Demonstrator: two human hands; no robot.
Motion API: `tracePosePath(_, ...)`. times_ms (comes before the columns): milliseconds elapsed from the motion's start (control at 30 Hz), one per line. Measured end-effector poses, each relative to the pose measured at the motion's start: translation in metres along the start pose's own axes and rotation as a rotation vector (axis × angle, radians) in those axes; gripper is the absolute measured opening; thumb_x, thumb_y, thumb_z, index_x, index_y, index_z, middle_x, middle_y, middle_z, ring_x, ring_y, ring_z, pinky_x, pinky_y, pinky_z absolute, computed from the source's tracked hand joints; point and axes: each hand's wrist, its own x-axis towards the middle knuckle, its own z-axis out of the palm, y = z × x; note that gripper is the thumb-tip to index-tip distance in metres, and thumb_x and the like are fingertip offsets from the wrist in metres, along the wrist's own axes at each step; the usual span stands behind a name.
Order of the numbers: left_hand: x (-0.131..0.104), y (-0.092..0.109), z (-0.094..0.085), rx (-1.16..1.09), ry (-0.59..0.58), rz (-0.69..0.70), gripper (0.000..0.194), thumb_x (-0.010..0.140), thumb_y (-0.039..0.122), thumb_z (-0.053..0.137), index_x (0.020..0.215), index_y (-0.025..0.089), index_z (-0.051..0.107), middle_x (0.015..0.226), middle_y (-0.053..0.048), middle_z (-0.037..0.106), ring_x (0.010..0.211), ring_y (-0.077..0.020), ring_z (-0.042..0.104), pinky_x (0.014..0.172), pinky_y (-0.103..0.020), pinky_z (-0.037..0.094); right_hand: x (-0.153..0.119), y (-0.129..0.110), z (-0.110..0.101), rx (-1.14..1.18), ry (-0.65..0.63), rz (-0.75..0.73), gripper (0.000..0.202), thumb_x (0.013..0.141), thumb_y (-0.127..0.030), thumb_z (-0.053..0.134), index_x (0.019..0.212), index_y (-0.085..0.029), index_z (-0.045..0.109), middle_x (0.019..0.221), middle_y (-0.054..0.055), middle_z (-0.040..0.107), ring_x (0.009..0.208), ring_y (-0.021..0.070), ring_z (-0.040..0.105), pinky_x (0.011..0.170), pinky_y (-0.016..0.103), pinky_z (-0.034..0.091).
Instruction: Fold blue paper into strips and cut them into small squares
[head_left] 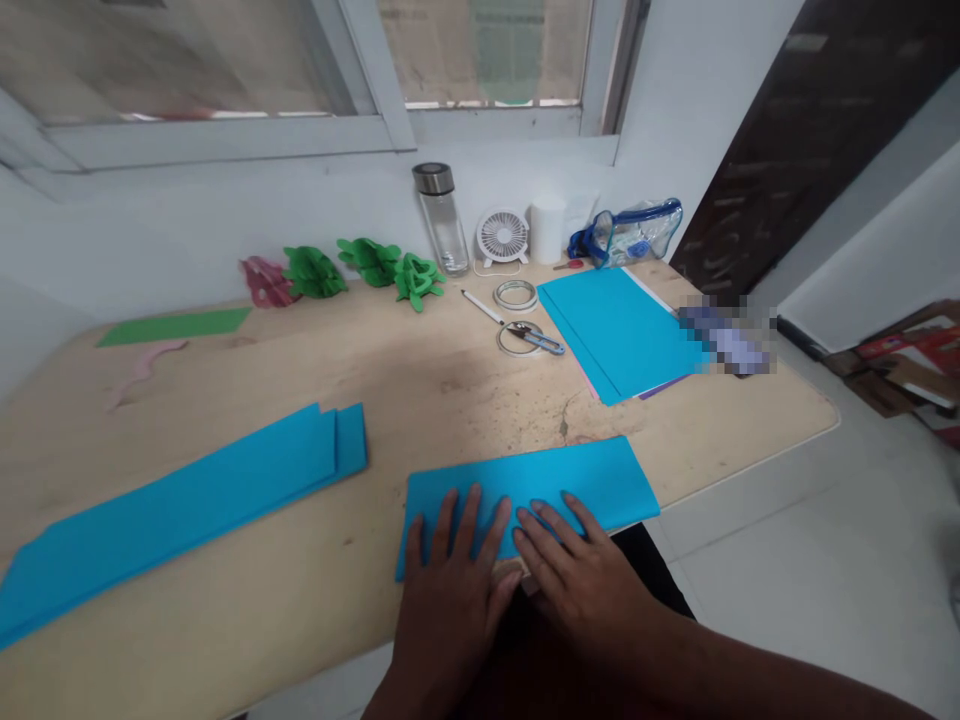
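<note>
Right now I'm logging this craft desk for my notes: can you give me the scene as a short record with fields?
left hand: flat, fingers spread, pressing the blue paper sheet
right hand: flat on the same sheet, beside the left
sheet position: near table edge
left of it: long folded blue strip
far side: blue paper stack, scissors, tape roll, bottle, small fan, green paper shapes
</note>
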Motion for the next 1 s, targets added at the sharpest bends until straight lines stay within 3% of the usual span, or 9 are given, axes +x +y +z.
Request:
tracePosePath(100, 0.001, 0.001, -0.001, 0.010, -0.020, -0.004, 0.054, 0.090, 0.040, 0.046, 0.143, 0.028, 0.042, 0.146, -0.013, 0.043, 0.133, -0.0404, 0.035, 0.102, -0.062, 0.025, -0.024, 0.010, -0.002, -0.039, 0.024, 0.019, 0.044, 0.094, -0.027, 0.047, 0.136, -0.015, 0.048, 0.145, 0.008, 0.046, 0.135, 0.0279, 0.038, 0.114, 0.058, 0.021)
tracePosePath(267, 0.001, 0.001, -0.001, 0.028, -0.025, -0.001, 0.055, 0.091, 0.039, 0.045, 0.144, 0.027, 0.040, 0.147, -0.013, 0.042, 0.134, -0.0406, 0.034, 0.102, -0.062, 0.026, -0.066, 0.031, -0.009, -0.125, 0.008, 0.145, 0.051, 0.091, -0.031, 0.050, 0.139, -0.016, 0.045, 0.147, 0.006, 0.044, 0.137, 0.0286, 0.033, 0.117, 0.058, 0.008)
tracePosePath(433, 0.000, 0.000, 0.000, 0.032, 0.001, 0.009, 0.055, 0.092, 0.041, 0.042, 0.145, 0.026, 0.039, 0.147, -0.014, 0.041, 0.132, -0.0413, 0.035, 0.101, -0.062, 0.028, -0.090, 0.051, -0.019, -0.190, -0.045, 0.257, 0.056, 0.092, -0.034, 0.048, 0.144, -0.017, 0.038, 0.148, 0.008, 0.042, 0.139, 0.0287, 0.031, 0.115, 0.059, 0.008)
tracePosePath(567, 0.000, 0.000, 0.002, 0.048, 0.020, 0.015, 0.055, 0.092, 0.042, 0.042, 0.144, 0.025, 0.040, 0.146, -0.014, 0.042, 0.133, -0.0409, 0.034, 0.101, -0.062, 0.027, -0.073, 0.052, -0.025, -0.181, -0.037, 0.222, 0.056, 0.091, -0.028, 0.047, 0.145, -0.014, 0.037, 0.149, 0.010, 0.040, 0.140, 0.0299, 0.027, 0.114, 0.061, 0.006)
tracePosePath(700, 0.000, -0.001, 0.004, 0.072, 0.042, 0.034, 0.054, 0.091, 0.043, 0.042, 0.143, 0.025, 0.043, 0.144, -0.015, 0.044, 0.132, -0.0400, 0.035, 0.101, -0.061, 0.026, -0.037, 0.030, -0.019, -0.046, 0.017, 0.073, 0.054, 0.092, -0.034, 0.047, 0.142, -0.017, 0.041, 0.148, 0.010, 0.041, 0.140, 0.0307, 0.027, 0.114, 0.062, 0.003)
tracePosePath(833, 0.000, -0.002, 0.001, 0.094, 0.059, 0.071, 0.056, 0.091, 0.045, 0.043, 0.143, 0.024, 0.043, 0.143, -0.016, 0.045, 0.130, -0.0408, 0.037, 0.099, -0.061, 0.028, -0.022, 0.014, -0.008, 0.037, 0.058, 0.050, 0.045, 0.094, -0.026, 0.048, 0.138, -0.017, 0.047, 0.142, 0.010, 0.050, 0.134, 0.0277, 0.039, 0.114, 0.058, 0.017)
tracePosePath(1000, 0.008, -0.009, -0.008, 0.105, 0.032, 0.114, 0.052, 0.091, 0.044, 0.048, 0.140, 0.027, 0.046, 0.139, -0.015, 0.051, 0.122, -0.0396, 0.048, 0.093, -0.056, 0.038, -0.027, 0.032, -0.009, 0.042, 0.047, 0.038, 0.043, 0.094, -0.024, 0.049, 0.136, -0.018, 0.050, 0.140, 0.011, 0.052, 0.131, 0.0283, 0.043, 0.109, 0.055, 0.030)
